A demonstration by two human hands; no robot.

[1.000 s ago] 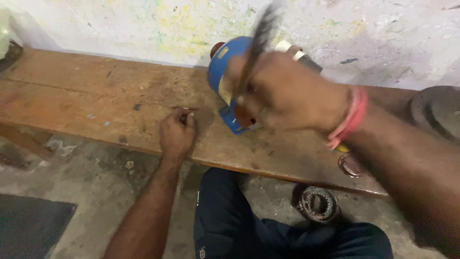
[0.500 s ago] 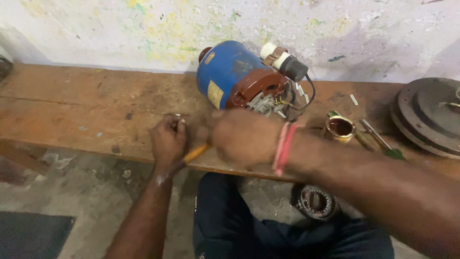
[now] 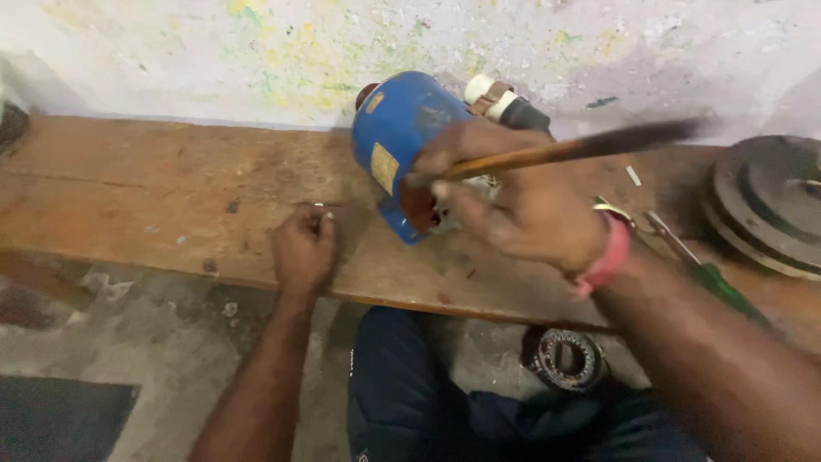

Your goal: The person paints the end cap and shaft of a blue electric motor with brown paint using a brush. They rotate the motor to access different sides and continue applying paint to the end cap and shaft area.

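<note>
A blue electric motor (image 3: 396,137) lies on the wooden bench (image 3: 145,201) against the wall. My right hand (image 3: 509,201) is raised in front of the motor, gripping the wooden handle of a hammer (image 3: 556,152) whose dark, blurred head points right. My left hand (image 3: 304,250) rests on the bench just left of the motor, fingers pinched on a small metal piece (image 3: 321,207). A pink band circles my right wrist.
Stacked grey metal pulley discs (image 3: 765,205) sit at the bench's right end, with a green-handled screwdriver (image 3: 705,274) beside them. A round wound stator (image 3: 564,359) lies on the floor by my knee. A dark mat (image 3: 60,419) is at lower left.
My right hand has swung up from beside my left hand to in front of the motor, the tool now pointing right. My left hand stays put on the bench.
</note>
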